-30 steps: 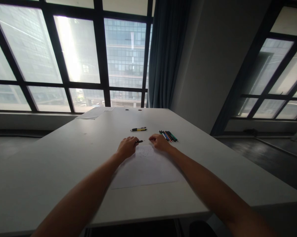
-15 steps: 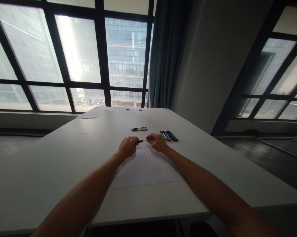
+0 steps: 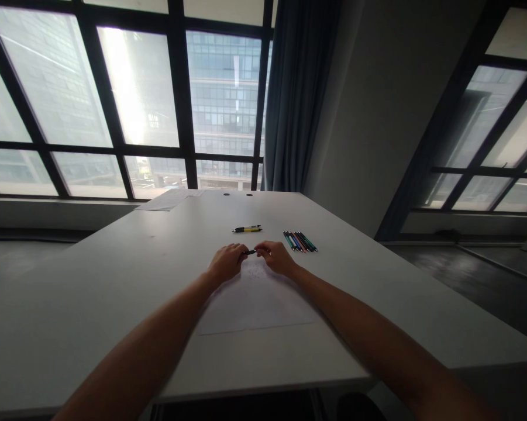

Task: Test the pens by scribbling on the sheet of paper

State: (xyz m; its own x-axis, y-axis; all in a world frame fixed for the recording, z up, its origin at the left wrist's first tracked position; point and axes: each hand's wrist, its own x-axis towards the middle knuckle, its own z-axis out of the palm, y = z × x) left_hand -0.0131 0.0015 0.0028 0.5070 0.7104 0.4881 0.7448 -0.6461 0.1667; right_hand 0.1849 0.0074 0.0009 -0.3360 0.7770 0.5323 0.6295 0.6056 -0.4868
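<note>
My left hand (image 3: 227,261) is closed around one end of a dark pen (image 3: 250,252), above the far end of a sheet of paper. At the pen's other end, the fingertips of my right hand (image 3: 276,257) pinch together. Whether they hold the pen's body or a small part at its tip is too small to tell. The white paper (image 3: 254,307) lies between my forearms, with faint marks near its top. Just beyond my hands are yellow-and-black pens (image 3: 247,229), lying side by side.
To the right of my right hand lies a row of several coloured pens (image 3: 300,241). The white table (image 3: 127,280) stretches toward the windows, with more paper sheets (image 3: 164,200) at its far left. Two dark round spots (image 3: 249,195) sit at the far edge.
My right hand has moved slightly left, toward my left hand. The thin bright piece that showed between the pen and my right fingertips no longer shows; the fingers now meet the pen's end.
</note>
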